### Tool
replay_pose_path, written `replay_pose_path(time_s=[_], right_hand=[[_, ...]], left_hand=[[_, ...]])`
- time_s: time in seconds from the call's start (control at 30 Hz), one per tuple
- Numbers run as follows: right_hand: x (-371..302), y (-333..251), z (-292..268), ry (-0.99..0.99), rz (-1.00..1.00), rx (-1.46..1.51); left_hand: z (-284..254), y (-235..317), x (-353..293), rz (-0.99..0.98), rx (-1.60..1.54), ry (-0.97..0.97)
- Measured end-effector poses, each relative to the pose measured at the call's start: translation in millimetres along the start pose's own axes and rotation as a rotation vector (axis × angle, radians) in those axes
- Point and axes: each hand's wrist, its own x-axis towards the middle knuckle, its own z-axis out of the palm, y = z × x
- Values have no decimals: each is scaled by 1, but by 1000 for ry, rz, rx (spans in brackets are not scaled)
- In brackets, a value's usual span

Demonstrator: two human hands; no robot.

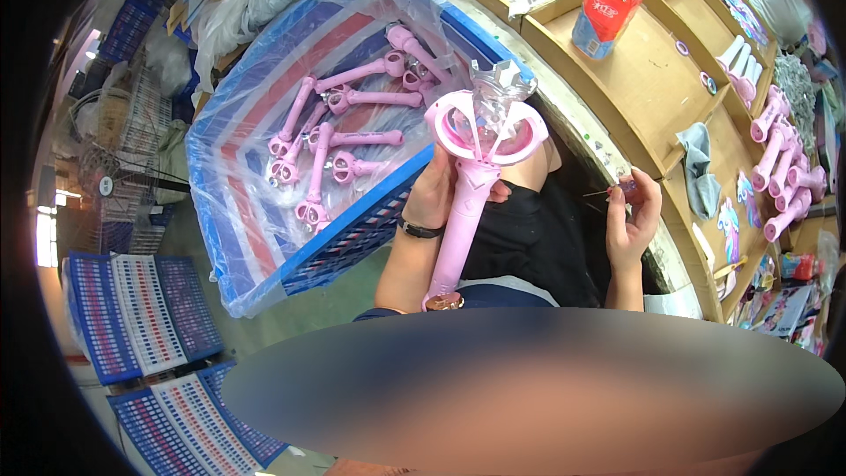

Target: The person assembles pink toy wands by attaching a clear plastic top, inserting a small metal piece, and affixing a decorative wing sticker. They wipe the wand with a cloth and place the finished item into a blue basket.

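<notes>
Part of my left hand (427, 196) is hidden behind the wand (468, 225) it clamps at mid-frame; my right hand (634, 222), right of centre, pinches a small thing (627, 186) I can't make out. The wand's long axis runs near-upright, leaning slightly right, clear crown (501, 79) toward the frame's top.

The head-worn camera (a wide fisheye) looks down from close above.
</notes>
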Motion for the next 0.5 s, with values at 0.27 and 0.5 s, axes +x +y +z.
replay_pose_path(time_s=[0.27, 0.5], right_hand=[[-6, -26, 7, -43, -49, 193], [-6, -60, 22, -139, -336, 264]], left_hand=[[3, -4, 10, -67, -140, -78], [18, -5, 10, -76, 29, 43]])
